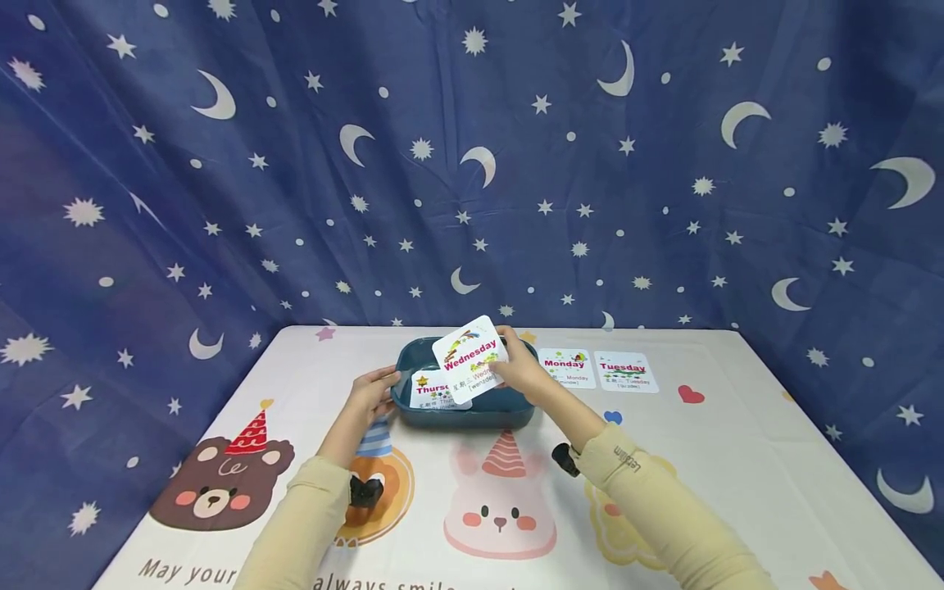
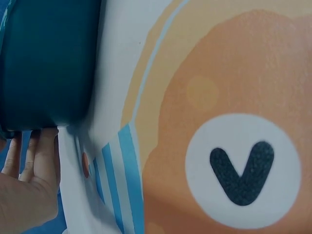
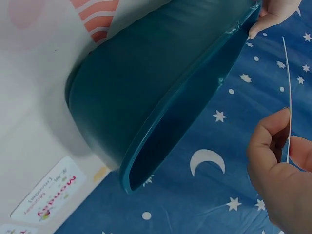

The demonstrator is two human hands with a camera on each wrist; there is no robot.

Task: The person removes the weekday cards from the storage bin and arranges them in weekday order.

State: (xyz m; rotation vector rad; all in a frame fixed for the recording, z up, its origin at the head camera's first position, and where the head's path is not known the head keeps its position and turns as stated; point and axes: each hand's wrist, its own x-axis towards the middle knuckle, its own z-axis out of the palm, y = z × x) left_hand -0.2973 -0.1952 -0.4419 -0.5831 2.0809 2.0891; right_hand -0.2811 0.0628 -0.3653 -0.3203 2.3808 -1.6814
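Note:
A dark teal plastic basin (image 1: 460, 419) stands on the table with a "Thursday" card (image 1: 431, 395) inside, partly covered. At the basin's left end my left hand (image 1: 372, 392) holds the rim, and in the left wrist view its fingers (image 2: 44, 156) lie against the end wall. My right hand (image 1: 519, 365) pinches a white "Wednesday" card (image 1: 466, 348) by its right edge, tilted above the basin. From the right wrist that card (image 3: 288, 87) shows edge-on between thumb and fingers.
To the basin's right lie a "Monday" card (image 1: 566, 369) and a "Tuesday" card (image 1: 627, 373), side by side. The white tablecloth (image 1: 745, 459) carries printed cartoon animals. A blue curtain (image 1: 516, 164) with moons and stars hangs behind the table.

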